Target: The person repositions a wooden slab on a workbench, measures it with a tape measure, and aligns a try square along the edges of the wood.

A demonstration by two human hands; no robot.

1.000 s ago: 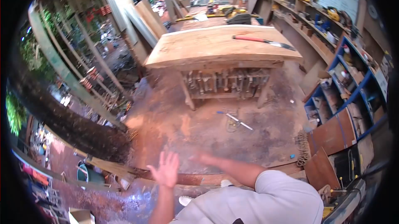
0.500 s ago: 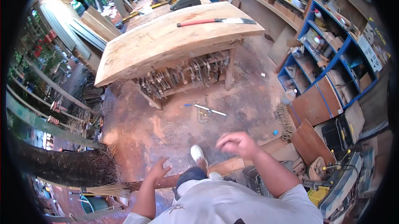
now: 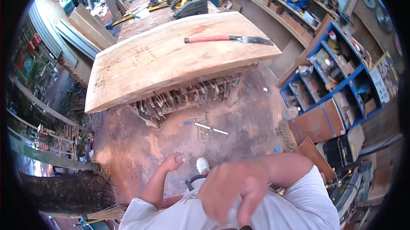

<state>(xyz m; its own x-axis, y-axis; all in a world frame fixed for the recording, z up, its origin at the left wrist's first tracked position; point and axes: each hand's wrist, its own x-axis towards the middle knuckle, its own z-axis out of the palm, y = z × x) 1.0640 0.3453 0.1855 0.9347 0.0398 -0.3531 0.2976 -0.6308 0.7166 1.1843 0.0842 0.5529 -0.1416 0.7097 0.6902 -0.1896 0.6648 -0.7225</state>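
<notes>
The fingers [image 3: 213, 204] of the right hand [image 3: 232, 185] droop downward, a little blurred, with the thumb standing apart from them in a gap; that hand is close up before the white shirt [image 3: 179, 210]. Lower and farther out, the left hand [image 3: 172, 162] hangs above the floor [image 3: 128, 149], its fingers loosely curled; from here I can't tell whether they close on anything. A white shoe [image 3: 202, 164] shows just beside it.

Past the shoe, nearest that hand, a slim white bar [image 3: 211, 128] with a blue end lies slantwise on the floor. Beyond it stands the tabletop [image 3: 158, 59], a broad slab of pale wood, with metal clamps [image 3: 158, 105] crowded in a row underneath. A red-handled tool [image 3: 209, 39] with a long blade lies flat on it, near the far edge, and behind sits a power saw [image 3: 194, 8] in yellow and dark grey. Over on the right, a blue-framed shelf [image 3: 350, 77] leans, packed with bottles and odds and ends; planks [image 3: 89, 25] lean at the far left.
</notes>
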